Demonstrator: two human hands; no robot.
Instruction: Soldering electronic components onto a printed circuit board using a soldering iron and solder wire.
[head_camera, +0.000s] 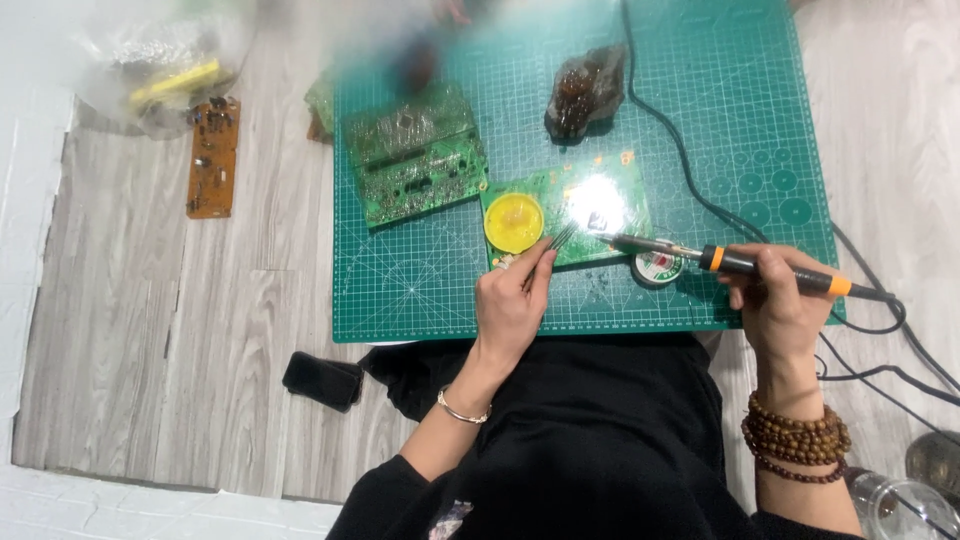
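Green cutting mat (420, 290) is my landmark, and I read everything off it, left to right. Well off its left edge, on the pale wood floor, I see a brown circuit board (212, 157); below the mat's lower left corner lies a dark phone (322, 380). On the mat's upper left part rests a large green circuit board (415, 165). Near the mat's middle sits a round yellow tin (514, 222), touching a smaller green board (590, 215), whose centre is washed out by bright glare.

My left hand (512, 300) comes up over the mat's lower edge, fingers pinched narrow on tweezers (556, 243), whose tips reach onto the smaller board's lower left part. At the mat's top lies a crumpled brownish bag (586, 92). My right hand (775, 295), at the mat's right edge, is wrapped firmly round a soldering iron (720, 260), whose tip points left at the smaller board, just above a solder spool (657, 267).

Risks as I judge them: the glare hides the joint, so the tip could land on the wrong pad or bridge two. Tweezers and hot tip stand close; a slip could burn fingers. The black cord (680, 150) crosses the mat and could tug the iron. The tin beside the board could be knocked.
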